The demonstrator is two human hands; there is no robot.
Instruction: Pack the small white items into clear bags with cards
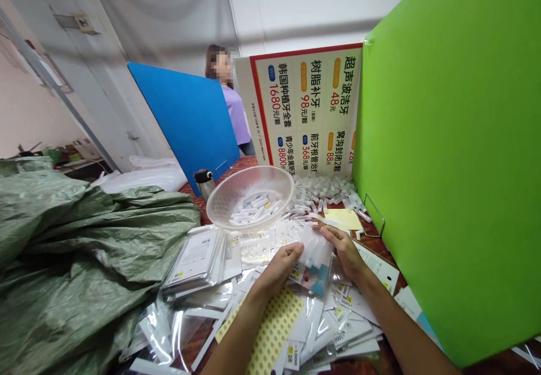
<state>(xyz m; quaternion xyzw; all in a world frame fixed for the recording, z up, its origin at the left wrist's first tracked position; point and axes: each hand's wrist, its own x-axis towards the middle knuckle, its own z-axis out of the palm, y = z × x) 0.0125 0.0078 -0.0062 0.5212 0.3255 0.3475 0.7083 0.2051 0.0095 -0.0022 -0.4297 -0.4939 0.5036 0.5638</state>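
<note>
My left hand (276, 268) and my right hand (346, 251) both grip a small clear plastic pouch (315, 251) with a printed card inside, held above the table between them. Under my hands lie several loose clear pouches and card inserts (346, 318). A yellow sheet of small round stickers (274, 324) lies under my left forearm. Just beyond my hands stands a clear plastic bowl (236, 189) with several small white tubes in it. More white tubes (325, 189) are heaped at the back of the table.
A green partition board (456, 155) walls the right side, a printed price board (308, 110) the back, a blue board (190, 116) the back left. Green tarpaulin (84, 251) covers the left. A stack of packaged cards (198, 257), a metal flask (204, 181) and another person (232, 105) are behind.
</note>
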